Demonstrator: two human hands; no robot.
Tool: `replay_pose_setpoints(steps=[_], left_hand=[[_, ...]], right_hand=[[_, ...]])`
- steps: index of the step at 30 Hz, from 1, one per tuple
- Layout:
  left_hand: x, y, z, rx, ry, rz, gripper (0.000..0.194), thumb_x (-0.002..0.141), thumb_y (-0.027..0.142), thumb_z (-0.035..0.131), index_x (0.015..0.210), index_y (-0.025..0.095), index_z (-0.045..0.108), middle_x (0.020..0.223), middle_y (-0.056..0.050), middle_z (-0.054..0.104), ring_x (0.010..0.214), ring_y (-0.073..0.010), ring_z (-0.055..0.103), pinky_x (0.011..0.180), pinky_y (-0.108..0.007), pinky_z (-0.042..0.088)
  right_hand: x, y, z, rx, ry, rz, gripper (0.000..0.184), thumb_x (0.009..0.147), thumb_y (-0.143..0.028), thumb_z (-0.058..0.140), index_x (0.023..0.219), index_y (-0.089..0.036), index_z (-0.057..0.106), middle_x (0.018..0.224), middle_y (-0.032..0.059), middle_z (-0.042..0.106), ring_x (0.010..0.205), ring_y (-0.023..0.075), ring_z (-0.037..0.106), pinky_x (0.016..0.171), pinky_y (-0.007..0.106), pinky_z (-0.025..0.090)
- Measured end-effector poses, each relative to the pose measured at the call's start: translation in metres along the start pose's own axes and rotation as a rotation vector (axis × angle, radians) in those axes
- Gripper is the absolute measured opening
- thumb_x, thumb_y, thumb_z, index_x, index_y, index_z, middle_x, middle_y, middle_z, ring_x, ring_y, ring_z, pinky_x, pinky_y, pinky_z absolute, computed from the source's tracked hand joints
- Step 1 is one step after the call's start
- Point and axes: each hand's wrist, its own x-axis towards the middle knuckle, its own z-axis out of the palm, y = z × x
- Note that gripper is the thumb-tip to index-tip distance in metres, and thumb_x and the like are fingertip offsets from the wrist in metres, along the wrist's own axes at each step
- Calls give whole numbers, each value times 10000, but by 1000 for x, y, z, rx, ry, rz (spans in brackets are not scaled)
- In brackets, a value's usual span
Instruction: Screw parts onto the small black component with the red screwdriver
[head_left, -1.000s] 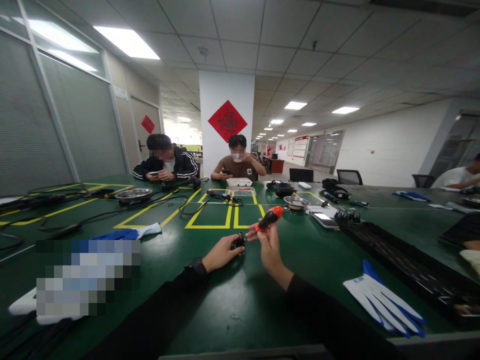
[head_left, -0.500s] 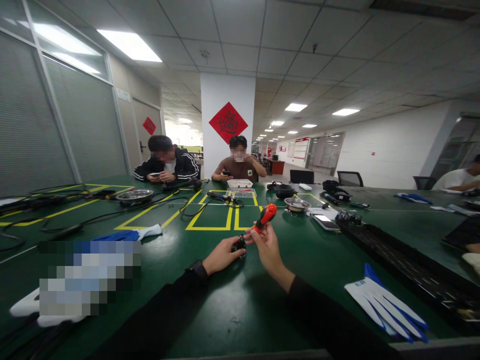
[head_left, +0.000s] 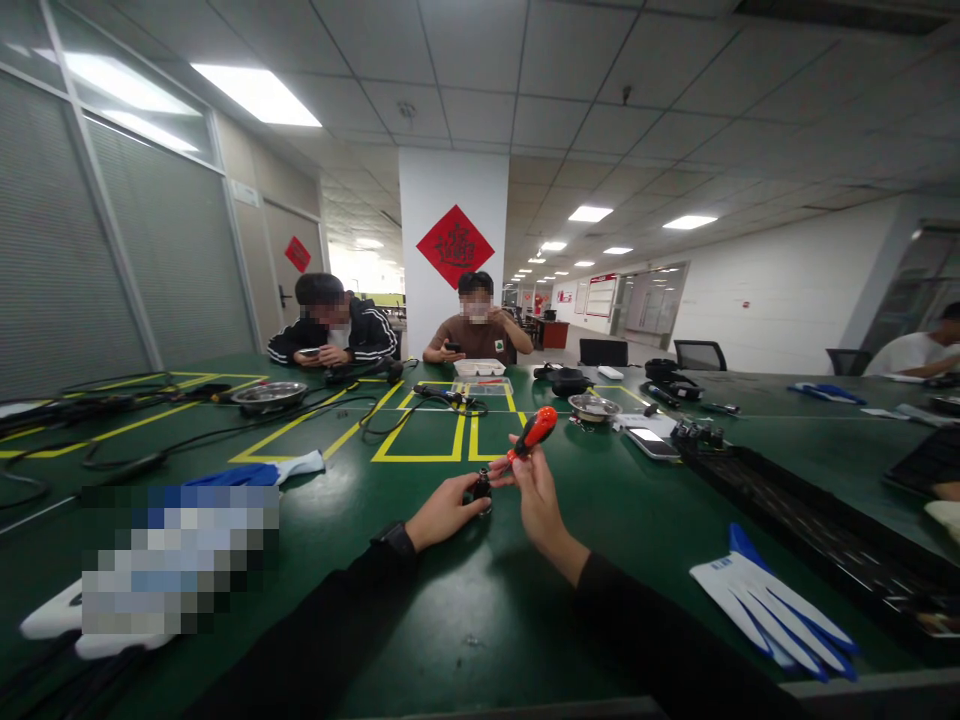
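Note:
Closed around a small black part with shiny metal ends [head_left: 483,487] is my left hand [head_left: 444,512], low over the green table [head_left: 450,640]. What kind of part it is I cannot make out. My right hand [head_left: 541,500] grips a screwdriver with a red and black handle [head_left: 537,430] between thumb and fingers. The handle tilts up and to the right. The screwdriver's shaft is not visible. The fingertips of my right hand come close to the top of the black part; whether they touch it I cannot tell.
White and blue gloves [head_left: 772,610] lie at right, beside a long black tray [head_left: 817,530] of small parts. A phone [head_left: 651,443] and a metal bowl [head_left: 594,406] sit further back. Another bowl [head_left: 270,394], cables and a blue glove [head_left: 232,472] are at left. Two people sit opposite.
The screwdriver handle has tipped more upright than a second ago and shifted slightly left. My left hand stays in place with the black part.

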Motion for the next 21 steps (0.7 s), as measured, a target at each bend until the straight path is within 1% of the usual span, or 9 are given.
replay_pose_setpoints(steps=[4,7,12,17,21], left_hand=[[0,-1,1,-8,3,11,249,770,319,531,931,146,608,890,-46,650,790,-180,579,750,-270,434],[0,-1,1,-25,4,8,271,760,310,540,969,148,605,908,-47,652,796,-181,581,761,-271,433],[0,0,1,-17,13,2,276,757,307,544,973,147,607,909,-52,650,802,-182,575,769,-277,433],[1,1,0,-2,-1,-1,257,757,312,541,942,147,607,885,-46,644,786,-180,571,749,-271,434],[0,3,0,-19,-2,-13,242,758,314,535,920,150,609,887,-40,642,794,-182,571,754,-271,430]], right_hand=[[1,1,2,-13,8,5,249,814,-316,522,1025,-205,449,804,24,627,699,150,634,630,286,537],[2,3,1,-19,37,8,275,781,-313,568,991,-204,430,795,19,631,680,150,642,630,291,543],[0,3,1,18,44,17,334,771,-294,580,1054,-212,423,799,16,628,685,158,638,632,304,541],[-3,1,0,52,9,-27,347,837,-293,471,1167,-221,392,822,29,620,709,163,630,633,309,532],[-2,0,0,33,11,-28,333,846,-286,462,1164,-222,390,841,33,611,727,160,628,632,300,530]])
